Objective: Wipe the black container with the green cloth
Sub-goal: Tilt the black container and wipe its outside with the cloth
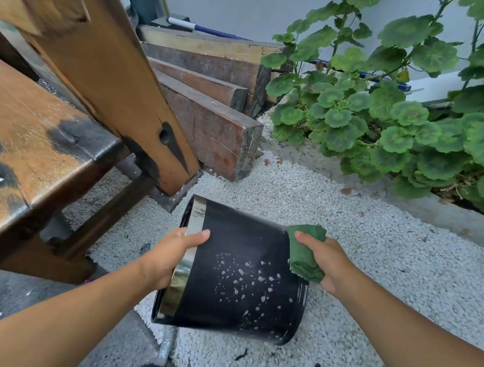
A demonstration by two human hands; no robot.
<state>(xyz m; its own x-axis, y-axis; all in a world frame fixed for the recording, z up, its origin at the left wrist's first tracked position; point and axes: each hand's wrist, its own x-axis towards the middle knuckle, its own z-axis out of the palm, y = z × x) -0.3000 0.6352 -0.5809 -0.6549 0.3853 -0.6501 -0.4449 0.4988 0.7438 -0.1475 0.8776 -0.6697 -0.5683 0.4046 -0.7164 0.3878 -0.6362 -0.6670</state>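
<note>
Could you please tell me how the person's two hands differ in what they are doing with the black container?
The left hand grips the black container at its shiny rim, while the right hand is at its base end. The left hand is bare on the container; the right hand clutches the green cloth against it. Both reach in from below.

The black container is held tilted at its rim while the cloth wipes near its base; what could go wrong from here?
1. The left hand grips only the shiny rim of the black container, so it might slip.
2. The green cloth in the right hand works near the base; the white specks on the side could be missed.
</note>
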